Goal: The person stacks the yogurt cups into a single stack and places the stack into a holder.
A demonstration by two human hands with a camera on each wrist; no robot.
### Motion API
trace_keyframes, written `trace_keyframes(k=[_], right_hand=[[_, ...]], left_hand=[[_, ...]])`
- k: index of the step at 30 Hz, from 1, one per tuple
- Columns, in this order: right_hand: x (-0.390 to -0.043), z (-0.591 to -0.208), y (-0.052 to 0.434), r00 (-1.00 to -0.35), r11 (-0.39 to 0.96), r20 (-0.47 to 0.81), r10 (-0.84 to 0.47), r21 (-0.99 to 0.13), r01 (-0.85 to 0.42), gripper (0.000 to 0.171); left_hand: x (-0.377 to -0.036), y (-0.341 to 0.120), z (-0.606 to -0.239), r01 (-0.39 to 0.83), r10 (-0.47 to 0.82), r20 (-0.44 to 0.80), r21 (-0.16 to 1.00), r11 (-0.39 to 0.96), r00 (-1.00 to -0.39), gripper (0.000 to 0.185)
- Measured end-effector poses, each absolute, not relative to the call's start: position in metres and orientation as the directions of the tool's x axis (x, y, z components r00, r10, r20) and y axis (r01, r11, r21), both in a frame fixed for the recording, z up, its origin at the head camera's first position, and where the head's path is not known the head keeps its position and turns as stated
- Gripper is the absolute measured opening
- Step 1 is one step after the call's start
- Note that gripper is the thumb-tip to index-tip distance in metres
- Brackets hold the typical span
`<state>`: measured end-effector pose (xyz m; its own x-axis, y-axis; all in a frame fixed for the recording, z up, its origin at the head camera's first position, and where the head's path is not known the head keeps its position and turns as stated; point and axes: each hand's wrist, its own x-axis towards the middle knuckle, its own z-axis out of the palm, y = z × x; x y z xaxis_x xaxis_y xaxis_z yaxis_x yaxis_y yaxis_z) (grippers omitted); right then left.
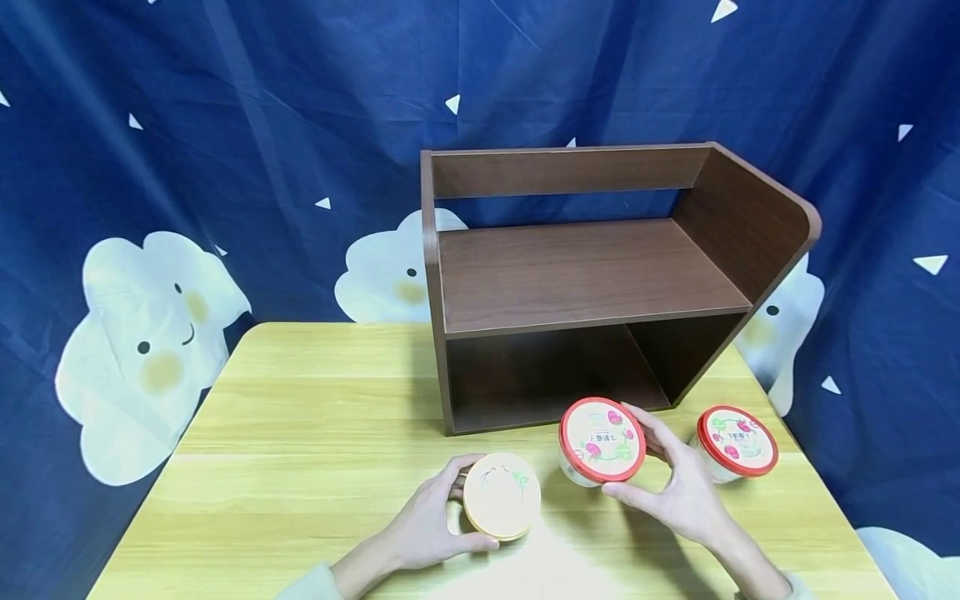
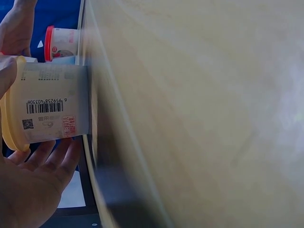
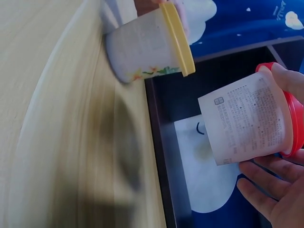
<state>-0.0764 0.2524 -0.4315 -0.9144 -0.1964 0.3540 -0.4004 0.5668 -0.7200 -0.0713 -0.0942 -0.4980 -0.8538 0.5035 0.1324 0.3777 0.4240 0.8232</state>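
My left hand (image 1: 422, 523) holds a paper tub with a pale yellow lid (image 1: 501, 495), its thumb and fingers on either side. In the left wrist view the side of this yellow-lidded tub (image 2: 52, 104) carries a barcode, and its base is close over the table. My right hand (image 1: 688, 493) grips a white tub with a red lid (image 1: 602, 440) between thumb and fingers. Held tilted above the tabletop, this red-lidded tub (image 3: 247, 121) shows small print on its side in the right wrist view. A second red-lidded tub (image 1: 738, 443) stands to the right, beyond the right hand.
Behind the tubs stands a dark brown two-level shelf (image 1: 592, 271), open at the front. The light wooden table (image 1: 300, 433) extends to the left of it. A blue curtain (image 1: 315, 108) with clouds and triangles hangs behind and around the table.
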Motion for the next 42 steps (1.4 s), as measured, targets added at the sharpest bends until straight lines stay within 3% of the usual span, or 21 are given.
trace_keyframes(k=[17, 42], right_hand=[[-0.076, -0.418, 0.240, -0.901, 0.535, 0.343, -0.264, -0.726, -0.433, 0.098], [-0.081, -0.421, 0.207, -0.825, 0.418, 0.434, -0.363, -0.715, -0.560, 0.096]], left_hand=[[-0.072, -0.094, -0.497, 0.355, 0.508, 0.116, 0.844, 0.403, -0.854, 0.093], [-0.073, -0.094, -0.497, 0.366, 0.517, 0.128, 0.845, 0.390, -0.846, 0.093]])
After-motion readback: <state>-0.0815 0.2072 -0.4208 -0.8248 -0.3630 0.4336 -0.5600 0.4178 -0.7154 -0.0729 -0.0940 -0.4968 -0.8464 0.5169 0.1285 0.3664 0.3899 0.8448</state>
